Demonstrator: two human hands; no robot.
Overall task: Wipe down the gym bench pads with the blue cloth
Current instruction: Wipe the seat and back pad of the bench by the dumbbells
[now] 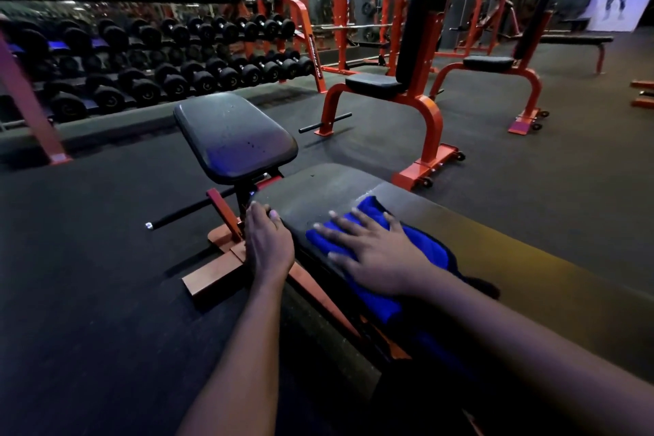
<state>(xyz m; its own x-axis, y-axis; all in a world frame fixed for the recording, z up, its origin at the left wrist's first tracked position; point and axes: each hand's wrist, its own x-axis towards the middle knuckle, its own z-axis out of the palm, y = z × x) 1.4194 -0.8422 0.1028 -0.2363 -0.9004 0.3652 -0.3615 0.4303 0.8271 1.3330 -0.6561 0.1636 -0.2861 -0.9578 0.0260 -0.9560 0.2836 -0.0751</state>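
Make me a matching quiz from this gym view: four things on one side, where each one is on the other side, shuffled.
Things:
1. left hand
2. right hand
3. blue cloth
4. seat pad

Places:
A. on the long pad, under a palm
B. beyond the long pad's end
C. flat on the cloth
D. gripping the long pad's end

Pairs: 1-D, 2-C, 3-A, 4-B

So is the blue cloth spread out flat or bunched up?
Bunched: the blue cloth lies in thick folds under the flat right hand on the long pad.
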